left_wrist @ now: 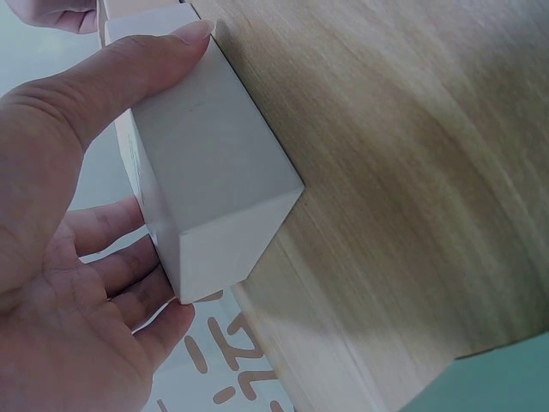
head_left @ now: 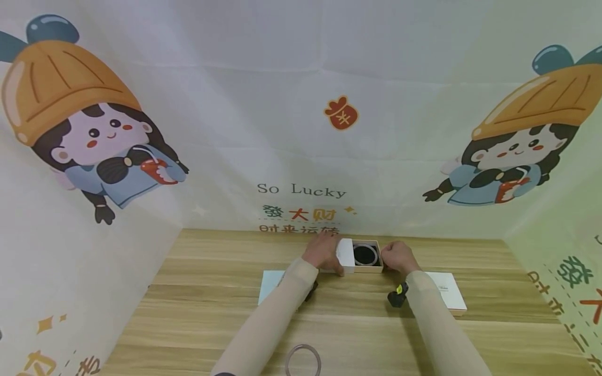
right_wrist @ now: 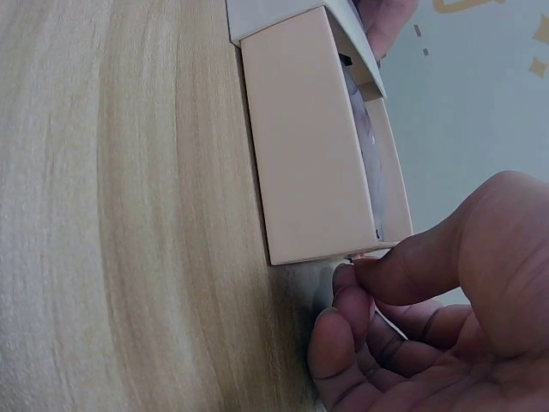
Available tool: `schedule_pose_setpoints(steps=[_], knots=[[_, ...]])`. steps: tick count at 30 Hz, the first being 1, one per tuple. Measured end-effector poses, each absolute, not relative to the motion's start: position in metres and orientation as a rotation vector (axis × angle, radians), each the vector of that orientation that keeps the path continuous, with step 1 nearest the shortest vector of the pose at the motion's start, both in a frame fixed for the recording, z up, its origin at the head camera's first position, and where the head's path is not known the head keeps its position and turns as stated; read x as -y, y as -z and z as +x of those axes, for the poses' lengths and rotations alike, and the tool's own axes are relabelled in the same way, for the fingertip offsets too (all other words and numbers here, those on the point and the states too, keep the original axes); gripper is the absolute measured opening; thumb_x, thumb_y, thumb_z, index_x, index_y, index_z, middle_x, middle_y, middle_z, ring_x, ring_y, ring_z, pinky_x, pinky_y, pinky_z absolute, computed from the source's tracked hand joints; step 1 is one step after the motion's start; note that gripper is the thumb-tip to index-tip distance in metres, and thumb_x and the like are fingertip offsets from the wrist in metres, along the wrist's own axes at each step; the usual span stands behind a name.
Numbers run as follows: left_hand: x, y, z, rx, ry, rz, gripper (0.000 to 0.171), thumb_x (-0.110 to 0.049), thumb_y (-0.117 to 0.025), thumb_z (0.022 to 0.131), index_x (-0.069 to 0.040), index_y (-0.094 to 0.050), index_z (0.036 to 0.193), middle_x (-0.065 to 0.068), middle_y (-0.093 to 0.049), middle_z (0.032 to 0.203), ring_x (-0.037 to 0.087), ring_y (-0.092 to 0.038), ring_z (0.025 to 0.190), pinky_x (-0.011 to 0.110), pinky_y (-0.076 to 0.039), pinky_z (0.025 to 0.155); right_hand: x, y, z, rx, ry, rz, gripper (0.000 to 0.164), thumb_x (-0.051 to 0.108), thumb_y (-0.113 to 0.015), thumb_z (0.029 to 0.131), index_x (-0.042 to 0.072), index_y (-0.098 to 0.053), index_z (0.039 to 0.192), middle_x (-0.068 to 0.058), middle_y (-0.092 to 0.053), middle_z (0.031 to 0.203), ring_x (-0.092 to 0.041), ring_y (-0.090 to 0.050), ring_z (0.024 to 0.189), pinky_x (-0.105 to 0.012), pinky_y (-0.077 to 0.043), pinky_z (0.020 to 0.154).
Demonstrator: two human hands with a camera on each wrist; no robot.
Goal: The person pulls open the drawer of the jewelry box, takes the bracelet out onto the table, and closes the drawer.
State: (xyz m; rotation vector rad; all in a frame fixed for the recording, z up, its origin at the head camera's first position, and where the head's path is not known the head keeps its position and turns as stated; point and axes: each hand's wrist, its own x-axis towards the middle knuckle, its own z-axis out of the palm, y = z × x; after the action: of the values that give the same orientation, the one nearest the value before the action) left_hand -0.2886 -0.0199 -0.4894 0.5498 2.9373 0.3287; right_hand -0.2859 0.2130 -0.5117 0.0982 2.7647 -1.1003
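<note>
Through the head view I look into a makeshift booth: pale, creased cloth walls enclose the wood-grain tabletop at the back and both sides, printed with cartoon figures and "So Lucky" lettering. What building holds it, I can't tell.

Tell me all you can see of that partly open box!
The box is a white, cardboard-looking sleeve with a pale peach tray sticking partly out. Inside, a pale ring lies on a dark lining. The box rests flat on the wood-patterned table, near the printed backdrop. The left hand grips the sleeve; the right hand pinches at the tray's outer end.
</note>
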Motion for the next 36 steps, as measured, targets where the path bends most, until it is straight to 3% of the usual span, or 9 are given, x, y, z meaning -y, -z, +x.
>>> schedule_pose_setpoints(steps=[5,20,36], knots=[[0.0199,0.4909,-0.2893,-2.933,-0.342,0.541,0.097,-0.038,-0.098,0.065,-0.015,-0.053,0.148,0.008,-0.057,0.148,0.027,-0.049,0.14,0.04,-0.04,0.119,-0.2144,0.5124,-0.2874,-2.736,1.107,0.1,0.022,0.009,-0.048,0.082,0.015,-0.048,0.061,0.001,-0.052,0.061,-0.015,-0.05,0.057,-0.026,-0.039,0.053],[0.0192,0.4903,-0.2886,-2.957,-0.331,0.54,0.094,-0.04,-0.099,0.062,-0.013,-0.058,0.142,0.008,-0.061,0.142,0.027,-0.053,0.135,0.038,-0.043,0.116,-0.2165,0.5104,-0.2871,-2.736,1.058,0.049,0.023,0.009,-0.048,0.082,0.015,-0.048,0.06,0.001,-0.054,0.063,-0.014,-0.051,0.058,-0.025,-0.04,0.054],[0.0189,0.4892,-0.2883,-2.928,-0.36,0.518,0.096,-0.037,-0.099,0.064,-0.014,-0.056,0.146,0.009,-0.058,0.146,0.028,-0.051,0.138,0.039,-0.041,0.118,-0.2158,0.5035,-0.2842,-2.702,1.055,0.025,0.018,0.007,-0.044,0.086,0.008,-0.053,0.07,-0.006,-0.058,0.073,-0.017,-0.057,0.065,-0.026,-0.049,0.058]])
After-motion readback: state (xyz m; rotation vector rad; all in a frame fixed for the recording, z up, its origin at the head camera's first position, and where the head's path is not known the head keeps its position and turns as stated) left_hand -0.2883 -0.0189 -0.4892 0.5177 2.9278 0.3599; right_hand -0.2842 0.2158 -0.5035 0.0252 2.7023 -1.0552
